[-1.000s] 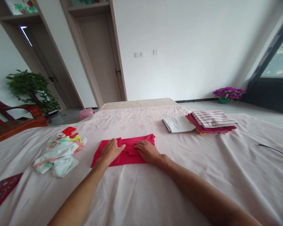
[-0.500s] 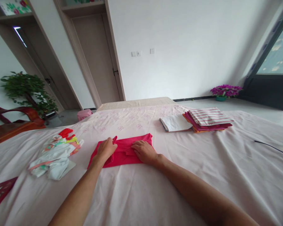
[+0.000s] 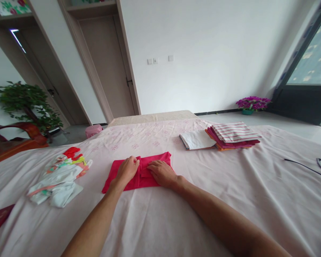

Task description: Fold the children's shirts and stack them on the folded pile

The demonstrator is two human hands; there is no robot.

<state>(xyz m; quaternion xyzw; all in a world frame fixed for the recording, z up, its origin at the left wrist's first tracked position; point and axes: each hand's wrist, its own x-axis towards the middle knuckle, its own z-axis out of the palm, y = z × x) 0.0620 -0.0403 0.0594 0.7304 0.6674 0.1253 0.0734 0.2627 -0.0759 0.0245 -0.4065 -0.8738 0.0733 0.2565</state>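
A crimson folded garment (image 3: 133,184) lies in front of me on the pale pink sheet. My left hand (image 3: 128,168) is closed in a pinch on a folded layer of it, near the garment's middle. On its right part rests my right hand (image 3: 162,172), palm down with fingers stretched out, pressing the cloth. Which kind of garment it is does not show.
At the left lies a crumpled heap of white and coloured clothes (image 3: 60,180). A stack of folded clothes (image 3: 235,132), striped one on top, stands at the right beside a folded white cloth (image 3: 198,139). Glasses (image 3: 307,165) lie at the far right.
My left hand has moved right, carrying the pinched layer of the crimson garment toward its middle. My right hand stays in place on the cloth. The view has shifted slightly.
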